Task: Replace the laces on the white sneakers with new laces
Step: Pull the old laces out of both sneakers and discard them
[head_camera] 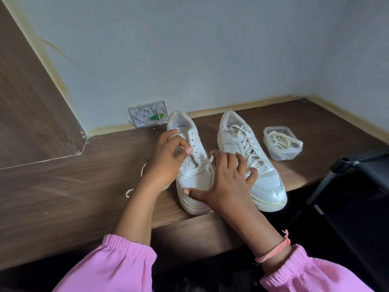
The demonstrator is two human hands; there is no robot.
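Head view showed the left hand point(168, 157) pinching the lace point(205, 162) over the left sneaker point(195, 178); right hand point(229, 182), fingers spread, braced its toe. Advisably, each eyelet should be cleared with short, straight pulls.

Two white sneakers point(194, 165) point(250, 157) are sitting on one wooden shelf point(84, 186). One plastic tub point(282, 143) is holding laces point(280, 140). Two hands point(168, 159) point(227, 180) are showing, one wearing one thread bracelet point(273, 249).
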